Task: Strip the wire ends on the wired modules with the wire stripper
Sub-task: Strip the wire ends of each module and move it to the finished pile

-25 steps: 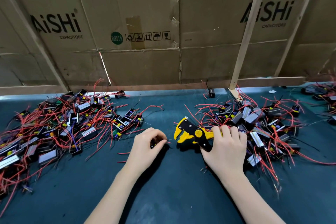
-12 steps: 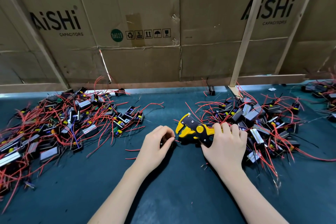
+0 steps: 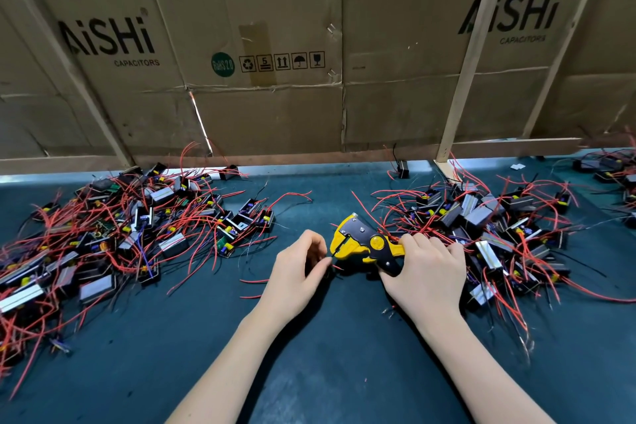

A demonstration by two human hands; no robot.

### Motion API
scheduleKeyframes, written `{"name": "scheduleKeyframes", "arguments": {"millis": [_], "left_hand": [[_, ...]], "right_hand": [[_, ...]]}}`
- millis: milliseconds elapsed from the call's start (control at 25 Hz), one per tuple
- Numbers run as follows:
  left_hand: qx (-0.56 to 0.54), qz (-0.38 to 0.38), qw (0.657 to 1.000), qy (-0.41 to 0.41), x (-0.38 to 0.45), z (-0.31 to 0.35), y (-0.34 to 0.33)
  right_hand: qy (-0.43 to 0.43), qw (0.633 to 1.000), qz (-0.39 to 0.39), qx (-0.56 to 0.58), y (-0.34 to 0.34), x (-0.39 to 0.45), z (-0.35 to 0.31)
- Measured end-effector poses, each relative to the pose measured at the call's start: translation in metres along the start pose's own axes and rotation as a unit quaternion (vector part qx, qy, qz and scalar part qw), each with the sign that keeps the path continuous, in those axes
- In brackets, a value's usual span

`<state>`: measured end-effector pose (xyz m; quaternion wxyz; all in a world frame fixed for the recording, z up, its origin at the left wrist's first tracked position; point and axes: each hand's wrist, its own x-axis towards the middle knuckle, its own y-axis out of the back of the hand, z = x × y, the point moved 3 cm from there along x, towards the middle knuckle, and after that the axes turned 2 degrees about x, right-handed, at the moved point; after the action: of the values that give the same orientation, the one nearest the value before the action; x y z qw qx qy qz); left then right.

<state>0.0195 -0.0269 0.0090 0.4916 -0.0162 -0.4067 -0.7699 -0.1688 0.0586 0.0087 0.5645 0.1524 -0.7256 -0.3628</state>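
Yellow-and-black wire stripper lay mid-table in the right hand, fingers wrapped round its handles — the left hand pinched a thin wire end at its nose, between two module piles.

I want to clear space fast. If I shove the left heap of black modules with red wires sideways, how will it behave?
The left heap of black modules with red wires would probably drag as one clump, since the wires cross and tangle. The thin wires curve loosely, so they likely flop and trail. Loose ends on the dark green mat may snag.
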Motion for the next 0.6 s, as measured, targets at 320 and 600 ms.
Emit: {"name": "scheduleKeyframes", "arguments": {"millis": [320, 600], "left_hand": [[-0.032, -0.003, 0.999, 0.017, -0.0004, -0.0007, 0.0007], [-0.013, -0.031, 0.999, -0.005, 0.0016, -0.0026, 0.0079]], "right_hand": [[-0.009, 0.999, -0.036, 0.016, -0.0003, 0.0006, -0.0014], [0.005, 1.000, 0.016, -0.007, -0.0026, 0.0001, 0.0035]]}}
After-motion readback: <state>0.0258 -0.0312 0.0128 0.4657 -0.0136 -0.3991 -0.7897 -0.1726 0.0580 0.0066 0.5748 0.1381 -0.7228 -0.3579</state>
